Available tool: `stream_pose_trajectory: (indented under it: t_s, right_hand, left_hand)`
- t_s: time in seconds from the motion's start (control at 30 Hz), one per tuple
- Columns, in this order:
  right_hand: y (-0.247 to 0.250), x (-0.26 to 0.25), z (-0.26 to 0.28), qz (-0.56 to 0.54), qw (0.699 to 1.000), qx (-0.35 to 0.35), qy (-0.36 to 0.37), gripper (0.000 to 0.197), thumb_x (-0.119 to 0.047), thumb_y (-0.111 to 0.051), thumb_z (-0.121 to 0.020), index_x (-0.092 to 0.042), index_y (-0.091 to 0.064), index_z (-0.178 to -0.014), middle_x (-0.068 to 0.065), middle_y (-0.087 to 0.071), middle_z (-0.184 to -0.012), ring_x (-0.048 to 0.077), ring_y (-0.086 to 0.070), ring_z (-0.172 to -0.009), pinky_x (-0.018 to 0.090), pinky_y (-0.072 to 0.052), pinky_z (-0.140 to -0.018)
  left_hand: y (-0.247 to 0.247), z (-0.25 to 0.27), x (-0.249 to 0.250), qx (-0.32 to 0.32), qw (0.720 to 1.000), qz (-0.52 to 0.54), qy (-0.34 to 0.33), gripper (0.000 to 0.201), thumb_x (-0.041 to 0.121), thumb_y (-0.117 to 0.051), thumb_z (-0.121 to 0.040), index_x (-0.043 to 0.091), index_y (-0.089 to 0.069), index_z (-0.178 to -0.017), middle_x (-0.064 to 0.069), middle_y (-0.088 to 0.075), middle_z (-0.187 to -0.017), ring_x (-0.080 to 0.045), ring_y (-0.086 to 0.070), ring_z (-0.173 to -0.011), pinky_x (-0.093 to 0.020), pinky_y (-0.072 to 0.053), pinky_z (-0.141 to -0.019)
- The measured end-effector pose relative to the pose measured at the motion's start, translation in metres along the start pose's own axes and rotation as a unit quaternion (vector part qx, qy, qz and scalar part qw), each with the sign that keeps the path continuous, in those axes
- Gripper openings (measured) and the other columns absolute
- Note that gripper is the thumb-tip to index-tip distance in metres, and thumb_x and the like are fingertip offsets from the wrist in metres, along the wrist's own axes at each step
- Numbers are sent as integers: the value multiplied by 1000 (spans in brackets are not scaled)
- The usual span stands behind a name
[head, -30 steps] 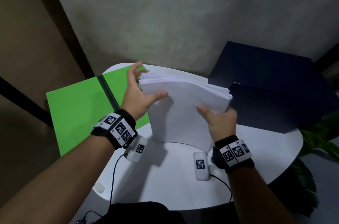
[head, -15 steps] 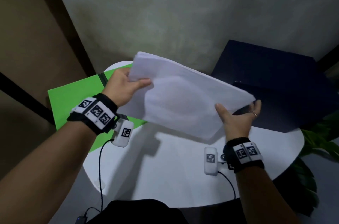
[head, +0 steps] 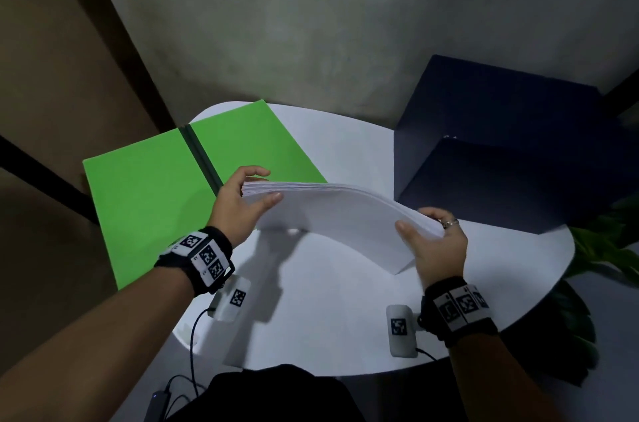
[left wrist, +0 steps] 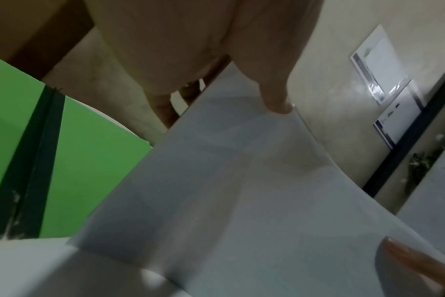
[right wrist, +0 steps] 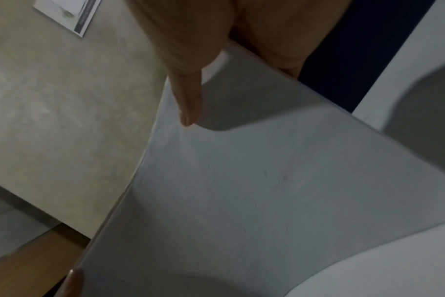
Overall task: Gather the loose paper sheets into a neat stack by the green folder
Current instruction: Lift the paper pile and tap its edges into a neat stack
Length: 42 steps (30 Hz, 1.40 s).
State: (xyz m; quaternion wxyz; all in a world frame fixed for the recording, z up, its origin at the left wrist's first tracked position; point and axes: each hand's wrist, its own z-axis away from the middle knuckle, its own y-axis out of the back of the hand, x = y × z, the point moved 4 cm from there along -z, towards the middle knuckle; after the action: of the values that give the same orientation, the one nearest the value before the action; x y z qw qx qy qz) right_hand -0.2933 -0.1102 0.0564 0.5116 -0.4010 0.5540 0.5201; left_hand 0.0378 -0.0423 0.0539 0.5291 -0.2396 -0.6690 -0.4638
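Observation:
A thick stack of white paper sheets [head: 332, 214] hangs in the air above the white table [head: 328, 318], arched upward in the middle. My left hand [head: 242, 197] grips its left short end, thumb on top and fingers beneath. At the other end my right hand [head: 432, 231] holds the stack the same way. The open green folder [head: 148, 193] lies flat at the table's left, partly overhanging the edge. Both wrist views show a thumb pressed on the paper [left wrist: 241, 191] [right wrist: 267, 180]; the green folder [left wrist: 89, 170] shows beside it.
A dark navy box [head: 501, 152] stands at the back right of the table, close to my right hand. A green plant [head: 608, 248] is beyond the right edge. Wrist-camera cables hang off the front edge. A grey wall rises behind.
The stack has come down from a raised, tilted pose to nearly level and lower over the table. Both hands kept their hold and moved down and toward me.

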Motion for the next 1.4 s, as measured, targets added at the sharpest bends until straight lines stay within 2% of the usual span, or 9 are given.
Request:
stream_pose_trajectory:
  t_s: [0.1, 0.17, 0.33, 0.53, 0.73, 0.97, 1.1, 1.23, 1.4]
  right_hand:
    - [2, 2, -3, 11, 1000, 3, 4, 22, -7, -83, -75, -10, -66, -87, -5, -67, -83, 6, -64, -72, 27, -55, -67]
    - [2, -1, -3, 5, 1000, 2, 20, 20, -9, -81, -78, -13, -65, -90, -5, -67, -85, 2, -64, -72, 28, -55, -69]
    - [-2, -13, -2, 51, 993, 0, 110, 13, -11, -69, -90, -24, -71, -93, -5, -69, -100, 3, -63, -96, 25, -50, -89]
    - [-6, -12, 4, 173, 950, 10, 260, 21, -8, -65, -93, -12, -73, -113, -4, -63, -109, -7, -57, -101, 13, -46, -95]
    - [-7, -11, 5, 250, 920, 8, 301, 28, -11, -65, -93, -12, -70, -121, 3, -65, -111, 5, -57, -101, 7, -42, -94]
    - [-10, -12, 2, 331, 902, -16, 276, 33, -20, -61, -96, -21, -65, -128, 1, -64, -115, 20, -59, -107, 24, -43, -93]
    - [-10, -15, 1, 342, 900, -18, 268, 31, -13, -62, -95, -14, -67, -126, 4, -66, -109, 20, -59, -103, 19, -40, -94]
    - [-4, -31, -4, 323, 916, -18, 236, 17, -10, -63, -94, -9, -71, -108, 5, -68, -104, 26, -62, -101, 46, -52, -92]
    - [-5, -32, -4, 426, 873, -129, 199, 39, -24, -57, -97, -31, -53, -136, -16, -51, -114, 7, -48, -106, 30, -45, -84]
  left_hand:
    - [-2, -2, 11, -22, 999, 36, -13, 18, 23, -74, -83, 12, -66, -96, 13, -69, -92, 9, -60, -89, -24, -43, -88]
    - [-3, -5, 15, -21, 999, 46, -18, 14, 23, -70, -87, 9, -68, -89, 5, -73, -86, -3, -66, -89, -27, -47, -89]
    - [-4, -12, 15, 39, 995, 87, -10, 9, 11, -63, -91, 3, -67, -90, 1, -67, -82, -5, -62, -77, -18, -49, -79]
    - [-11, -16, 16, 42, 997, 49, -41, 8, 16, -60, -94, 12, -67, -96, 5, -69, -95, -7, -61, -92, -26, -51, -88]
    - [-11, -24, 21, 19, 990, -43, -132, 22, 18, -55, -97, 23, -70, -112, 0, -60, -114, 6, -54, -100, -24, -46, -97]
    - [-15, -27, 23, -82, 843, -462, -263, 52, 55, -37, -95, 40, -38, -144, -1, -55, -133, -32, -52, -109, -44, -50, -82]
    - [-18, -35, 36, -77, 831, -475, -279, 41, 36, -62, -90, 30, -57, -131, 3, -70, -108, -29, -64, -94, -42, -45, -80]
    - [-13, -45, 60, -130, 849, -444, -256, 19, 27, -63, -91, 21, -68, -109, 0, -72, -103, -29, -67, -92, -41, -51, -75]
    - [-18, -34, 53, -215, 806, -503, -229, 33, 36, -54, -95, 26, -50, -127, 1, -63, -122, -27, -61, -105, -36, -46, -75]
